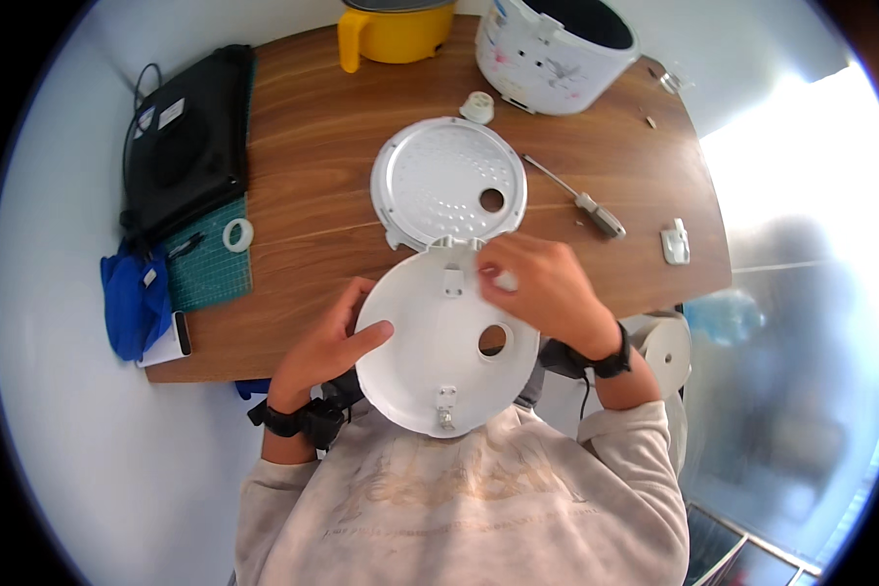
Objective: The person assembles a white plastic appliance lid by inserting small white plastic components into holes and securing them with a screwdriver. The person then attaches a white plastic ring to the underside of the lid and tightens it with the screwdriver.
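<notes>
A white round rice cooker lid shell (420, 332) is held inner side up over the table's front edge. My left hand (332, 342) grips its left rim, thumb lying on the inside and fingers underneath. Over the upper right of the shell, next to its hinge, my right hand (547, 288) is closed, with a small white piece (505, 280) showing between its fingers; its exact kind is hidden. Just beyond the hinge lies a round silver-grey inner lid plate (439, 176) with one hole. A screwdriver (596, 210) rests to the right of that plate.
At the back stand a flowered white rice cooker body (547, 63) and a yellow pot (405, 37). A small white cap (478, 107) and a white plastic latch part (675, 242) lie about. Leftward are a black flat appliance (190, 137), a green mat (210, 269) and a tape roll (247, 235).
</notes>
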`<state>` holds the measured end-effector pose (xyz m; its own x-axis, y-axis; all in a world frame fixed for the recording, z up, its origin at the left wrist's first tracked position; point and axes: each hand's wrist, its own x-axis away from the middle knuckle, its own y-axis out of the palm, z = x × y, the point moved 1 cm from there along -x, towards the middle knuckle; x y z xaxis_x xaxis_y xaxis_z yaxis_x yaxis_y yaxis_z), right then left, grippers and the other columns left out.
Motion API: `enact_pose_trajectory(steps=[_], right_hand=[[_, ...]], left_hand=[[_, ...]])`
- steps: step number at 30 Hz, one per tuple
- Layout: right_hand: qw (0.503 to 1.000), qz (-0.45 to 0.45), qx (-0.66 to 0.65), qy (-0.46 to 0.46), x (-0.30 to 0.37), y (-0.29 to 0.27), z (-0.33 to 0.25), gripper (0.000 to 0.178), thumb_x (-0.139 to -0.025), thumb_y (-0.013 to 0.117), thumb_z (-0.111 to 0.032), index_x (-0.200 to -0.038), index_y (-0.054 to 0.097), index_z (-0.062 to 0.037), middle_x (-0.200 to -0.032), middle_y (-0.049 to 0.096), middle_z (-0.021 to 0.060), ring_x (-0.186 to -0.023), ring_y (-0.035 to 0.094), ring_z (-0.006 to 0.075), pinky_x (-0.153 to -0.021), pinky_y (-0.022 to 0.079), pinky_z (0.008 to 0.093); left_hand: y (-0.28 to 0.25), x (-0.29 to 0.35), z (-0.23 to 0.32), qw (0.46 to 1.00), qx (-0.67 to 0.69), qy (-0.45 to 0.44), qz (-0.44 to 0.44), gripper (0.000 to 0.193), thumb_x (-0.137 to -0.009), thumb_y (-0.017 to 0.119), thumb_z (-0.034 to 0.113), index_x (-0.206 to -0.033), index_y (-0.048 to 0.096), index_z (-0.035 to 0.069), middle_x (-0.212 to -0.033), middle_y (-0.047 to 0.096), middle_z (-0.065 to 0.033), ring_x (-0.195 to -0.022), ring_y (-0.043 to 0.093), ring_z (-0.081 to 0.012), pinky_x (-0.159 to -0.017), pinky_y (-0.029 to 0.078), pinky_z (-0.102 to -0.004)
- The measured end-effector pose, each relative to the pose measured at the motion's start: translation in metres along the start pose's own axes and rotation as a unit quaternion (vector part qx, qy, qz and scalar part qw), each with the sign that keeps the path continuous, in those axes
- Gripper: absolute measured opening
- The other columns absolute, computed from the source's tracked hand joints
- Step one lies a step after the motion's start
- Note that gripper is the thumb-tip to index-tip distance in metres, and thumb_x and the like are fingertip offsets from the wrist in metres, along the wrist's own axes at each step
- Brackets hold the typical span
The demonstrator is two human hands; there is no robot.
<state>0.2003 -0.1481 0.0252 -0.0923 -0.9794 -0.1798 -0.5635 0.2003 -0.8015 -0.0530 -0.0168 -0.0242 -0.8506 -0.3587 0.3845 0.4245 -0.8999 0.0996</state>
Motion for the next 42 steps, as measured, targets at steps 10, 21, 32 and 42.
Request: enact_pose_trajectory(steps=[10,21,32,42], right_hand=[[0.895,0.233,0.203,0.321,0.049,-0.105,0.153,0.018,-0.086,0.07,-0.017,-0.098,0.072,-0.0035,-0.088,0.075,0.0151,-0.083,0.073,0.0317,-0.076,0.055,0.038],[0.894,0.176,0.17,0.375,0.095,-0.101,0.244,0.023,-0.084,0.071,-0.021,-0.099,0.078,-0.006,-0.094,0.076,0.0177,-0.09,0.074,0.0323,-0.083,0.057,0.0405],[0.913,0.252,0.113,0.301,0.079,-0.084,0.178,0.019,-0.088,0.07,-0.013,-0.104,0.075,-0.0044,-0.093,0.076,0.0166,-0.08,0.075,0.0274,-0.075,0.057,0.0356],[0.963,0.12,0.046,0.235,0.049,-0.04,0.11,0.018,-0.088,0.071,-0.008,-0.104,0.072,-0.0009,-0.091,0.072,0.0159,-0.078,0.069,0.0296,-0.073,0.054,0.0386]], left_hand=[[-0.016,0.002,-0.01,0.997,-0.052,0.063,-0.004,0.062,-0.097,0.071,0.031,-0.145,0.048,0.0,-0.125,0.065,-0.0126,-0.111,0.06,-0.0174,-0.095,0.049,-0.0306],[-0.03,-0.023,-0.008,0.999,-0.006,0.028,0.023,0.041,-0.103,0.064,0.029,-0.131,0.059,0.0,-0.103,0.071,-0.0066,-0.096,0.063,-0.01,-0.087,0.05,-0.0259],[-0.018,-0.039,0.004,0.999,0.024,0.005,0.025,0.034,-0.098,0.064,0.021,-0.128,0.055,0.007,-0.108,0.066,-0.0055,-0.099,0.061,-0.01,-0.086,0.049,-0.0261],[-0.016,-0.037,0.001,0.999,0.039,0.014,0.018,0.047,-0.095,0.067,0.019,-0.137,0.053,0.003,-0.119,0.065,-0.0085,-0.109,0.061,-0.0141,-0.096,0.048,-0.0289]])
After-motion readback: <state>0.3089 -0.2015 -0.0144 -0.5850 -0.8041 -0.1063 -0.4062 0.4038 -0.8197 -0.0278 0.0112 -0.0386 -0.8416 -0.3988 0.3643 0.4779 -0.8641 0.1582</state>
